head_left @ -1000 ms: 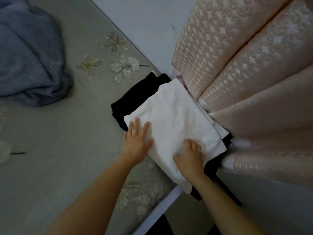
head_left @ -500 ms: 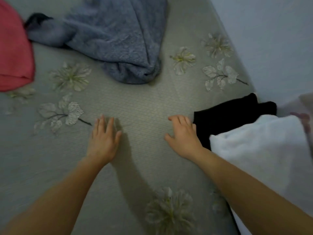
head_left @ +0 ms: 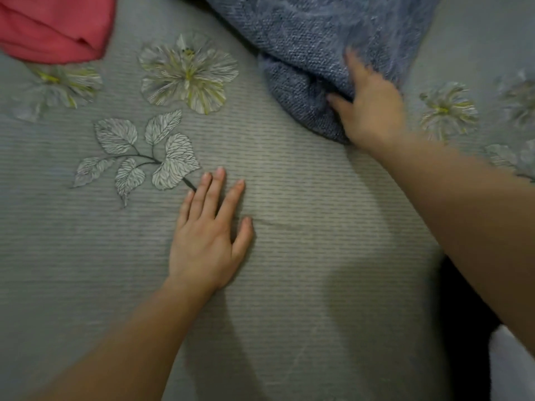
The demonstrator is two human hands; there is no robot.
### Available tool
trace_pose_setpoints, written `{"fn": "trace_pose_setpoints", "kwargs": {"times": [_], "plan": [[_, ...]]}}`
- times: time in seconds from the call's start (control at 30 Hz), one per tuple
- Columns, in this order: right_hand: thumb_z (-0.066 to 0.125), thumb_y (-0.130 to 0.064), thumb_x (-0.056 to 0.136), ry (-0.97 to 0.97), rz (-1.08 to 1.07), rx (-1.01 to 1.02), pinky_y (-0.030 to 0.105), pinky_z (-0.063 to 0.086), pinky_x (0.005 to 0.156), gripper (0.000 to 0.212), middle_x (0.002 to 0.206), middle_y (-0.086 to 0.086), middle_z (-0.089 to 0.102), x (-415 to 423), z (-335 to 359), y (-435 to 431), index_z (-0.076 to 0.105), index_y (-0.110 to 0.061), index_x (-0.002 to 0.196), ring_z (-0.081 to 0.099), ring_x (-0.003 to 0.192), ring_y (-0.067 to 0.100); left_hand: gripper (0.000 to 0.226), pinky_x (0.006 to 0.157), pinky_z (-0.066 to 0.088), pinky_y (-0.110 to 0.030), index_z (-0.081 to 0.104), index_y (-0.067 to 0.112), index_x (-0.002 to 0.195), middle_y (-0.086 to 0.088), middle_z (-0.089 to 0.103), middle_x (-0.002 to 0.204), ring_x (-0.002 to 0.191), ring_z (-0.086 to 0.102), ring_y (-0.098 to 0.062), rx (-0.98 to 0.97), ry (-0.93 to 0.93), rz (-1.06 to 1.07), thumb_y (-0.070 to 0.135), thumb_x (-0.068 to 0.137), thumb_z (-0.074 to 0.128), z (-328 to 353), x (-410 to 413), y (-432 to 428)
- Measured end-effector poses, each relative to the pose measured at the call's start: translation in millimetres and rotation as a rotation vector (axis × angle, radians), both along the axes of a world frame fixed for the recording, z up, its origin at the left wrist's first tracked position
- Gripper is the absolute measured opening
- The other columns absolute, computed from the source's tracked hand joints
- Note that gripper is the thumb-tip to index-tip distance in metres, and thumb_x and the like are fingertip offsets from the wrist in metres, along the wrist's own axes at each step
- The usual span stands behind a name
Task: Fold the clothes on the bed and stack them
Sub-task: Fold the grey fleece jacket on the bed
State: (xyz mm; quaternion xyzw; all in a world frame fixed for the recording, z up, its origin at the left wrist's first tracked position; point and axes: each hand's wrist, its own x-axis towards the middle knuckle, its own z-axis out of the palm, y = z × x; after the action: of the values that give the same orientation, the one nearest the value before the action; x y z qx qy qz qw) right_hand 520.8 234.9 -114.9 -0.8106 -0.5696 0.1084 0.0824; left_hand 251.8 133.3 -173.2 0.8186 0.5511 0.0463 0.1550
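A grey flowered bed sheet [head_left: 318, 256] fills the view. A crumpled blue knit [head_left: 304, 39] lies at the top and a red garment [head_left: 52, 27] at top left. The left hand [head_left: 208, 241] lies flat on the sheet, fingers straight. Well apart from it, the blurred right hand [head_left: 373, 108] touches the knit's near edge; I cannot tell whether it grips.

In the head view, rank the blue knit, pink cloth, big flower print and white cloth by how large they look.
1. blue knit: largest, though cropped by the frame.
2. pink cloth and flower print: about alike, so unranked.
3. white cloth: only a corner shows.
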Motion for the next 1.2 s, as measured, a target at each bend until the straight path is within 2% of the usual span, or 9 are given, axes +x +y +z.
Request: {"fn": "trace_pose_setpoints", "kwargs": {"times": [0.07, 0.2, 0.3, 0.53, 0.67, 0.83, 0.97, 1.13, 1.2], "plan": [[0.050, -0.021, 0.096, -0.167, 0.063, 0.007, 0.044, 0.046, 0.085, 0.051, 0.124, 0.020, 0.057, -10, -3, -2, 0.037, -0.025, 0.144, 0.055, 0.110, 0.040, 0.059, 0.117, 0.002, -0.032, 0.030, 0.027, 0.148, -0.003, 0.019, 0.158, 0.146, 0.012, -0.018, 0.012, -0.002, -0.004, 0.047, 0.092, 0.033, -2, 0, 1], [0.049, -0.010, 0.088, -0.090, 0.084, 0.022, 0.046, 0.049, 0.076, 0.028, 0.106, 0.023, 0.064, -27, 6, -28, 0.056, -0.015, 0.115, 0.059, 0.096, 0.043, 0.061, 0.117, -0.001, -0.030, 0.029, 0.029, 0.148, 0.001, 0.015, 0.159, 0.147, 0.007, -0.014, 0.002, -0.037, -0.016, 0.051, 0.092, 0.030, -1, -1, 1], [0.051, -0.009, 0.088, -0.112, 0.245, -0.068, 0.044, 0.051, 0.079, 0.033, 0.116, 0.020, 0.061, -52, 11, -66, 0.054, -0.012, 0.121, 0.060, 0.100, 0.041, 0.062, 0.116, -0.007, -0.023, 0.027, 0.029, 0.149, 0.009, 0.008, 0.158, 0.144, -0.002, -0.002, -0.071, -0.203, -0.005, 0.053, 0.092, 0.018, 4, -5, 4], [0.050, -0.006, 0.088, 0.015, 0.417, -0.276, 0.043, 0.038, 0.107, 0.058, 0.152, 0.008, 0.035, -117, 13, -184, 0.040, -0.021, 0.143, 0.044, 0.130, 0.035, 0.053, 0.114, 0.018, -0.024, 0.036, 0.023, 0.146, 0.014, 0.035, 0.147, 0.134, 0.031, -0.004, -0.626, -0.856, 0.413, 0.049, 0.100, 0.033, 48, -26, -22], [0.047, -0.004, 0.084, 0.092, 0.520, -0.378, 0.043, 0.046, 0.098, 0.055, 0.139, 0.005, 0.050, -167, 26, -251, 0.048, -0.023, 0.136, 0.053, 0.117, 0.035, 0.030, 0.077, 0.041, 0.000, 0.051, 0.016, 0.125, 0.004, 0.058, 0.121, 0.099, 0.056, 0.000, -0.761, -1.078, 0.618, 0.022, 0.096, 0.053, 80, -53, -95], [0.047, -0.015, 0.090, 0.151, 0.532, -0.574, 0.040, 0.045, 0.096, 0.036, 0.125, 0.014, 0.059, -235, 76, -333, 0.055, -0.013, 0.124, 0.054, 0.114, 0.033, 0.020, 0.088, 0.052, -0.036, 0.060, 0.011, 0.106, -0.013, 0.067, 0.107, 0.095, 0.063, -0.025, -0.876, -0.858, 0.817, 0.018, 0.088, 0.066, 95, -123, -156], [0.057, -0.029, 0.086, 0.410, 0.315, -0.544, 0.032, 0.047, 0.078, 0.026, 0.102, 0.011, 0.070, -272, 124, -372, 0.069, -0.013, 0.102, 0.063, 0.100, 0.027, 0.012, 0.068, 0.040, -0.030, 0.054, 0.013, 0.081, -0.009, 0.059, 0.084, 0.080, 0.051, -0.019, -0.852, -0.819, 0.818, 0.015, 0.092, 0.059, 147, -177, -187], [0.074, -0.029, 0.080, 0.576, 0.127, -0.368, 0.025, 0.040, 0.059, 0.019, 0.061, -0.006, 0.058, -285, 213, -349, 0.063, -0.019, 0.068, 0.051, 0.058, 0.001, 0.015, 0.069, 0.043, -0.029, 0.049, 0.015, 0.079, -0.010, 0.049, 0.081, 0.078, 0.047, -0.018, -0.782, -0.980, 0.672, 0.013, 0.093, 0.049, 251, -216, -164], [0.072, -0.021, 0.083, 0.654, 0.092, -0.235, 0.023, 0.036, 0.057, 0.017, 0.061, -0.006, 0.053, -280, 265, -324, 0.062, -0.016, 0.070, 0.046, 0.055, 0.000, 0.016, 0.070, 0.045, -0.030, 0.053, 0.015, 0.078, -0.006, 0.054, 0.080, 0.082, 0.051, -0.019, -0.695, -1.050, 0.571, 0.016, 0.094, 0.050, 302, -218, -139]]}}
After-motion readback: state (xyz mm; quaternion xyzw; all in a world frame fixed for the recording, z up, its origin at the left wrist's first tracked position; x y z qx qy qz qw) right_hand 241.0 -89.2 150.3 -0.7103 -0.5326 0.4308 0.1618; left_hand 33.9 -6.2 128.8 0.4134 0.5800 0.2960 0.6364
